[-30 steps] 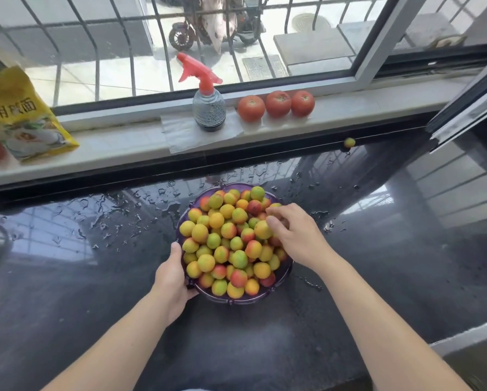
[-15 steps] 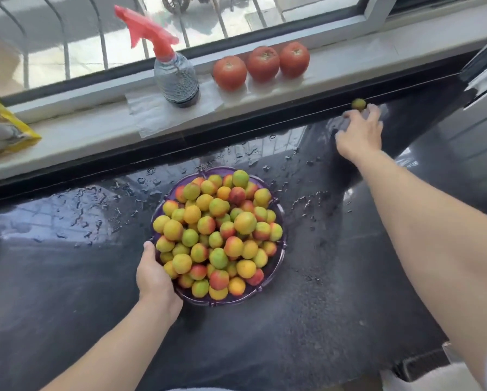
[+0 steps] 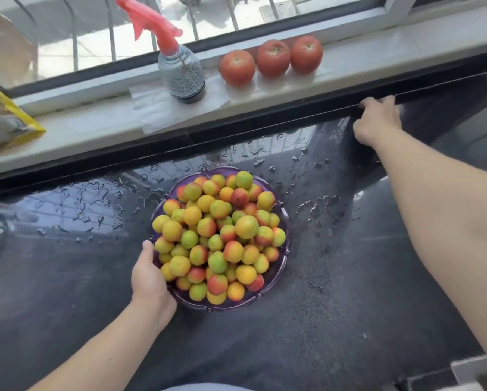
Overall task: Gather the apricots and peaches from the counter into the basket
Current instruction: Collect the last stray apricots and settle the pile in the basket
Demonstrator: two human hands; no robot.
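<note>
The round purple plastic basket (image 3: 282,273) sits mid-worktop (image 3: 335,320), heaped with smooth yellow, green and red-blushed fruit (image 3: 219,235). The left hand (image 3: 149,280) grips its near-left rim. The right hand (image 3: 376,121) reaches to the worktop's far edge, fingers curled; whether it holds anything cannot be told. Water beads the glossy dark stone. On the sill (image 3: 349,63): 3 tomatoes (image 3: 272,62), a clear spray bottle (image 3: 180,71), a yellow bag (image 3: 2,119), print unreadable.

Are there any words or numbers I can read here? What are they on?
No text can be read in this picture.
Yellow bag on the windowsill: only its corner shows, print too blurred and cut off to read.
Spray bottle: no label shows.
Three tomatoes, purple basket of fruit, dark counter: no writing.
</note>
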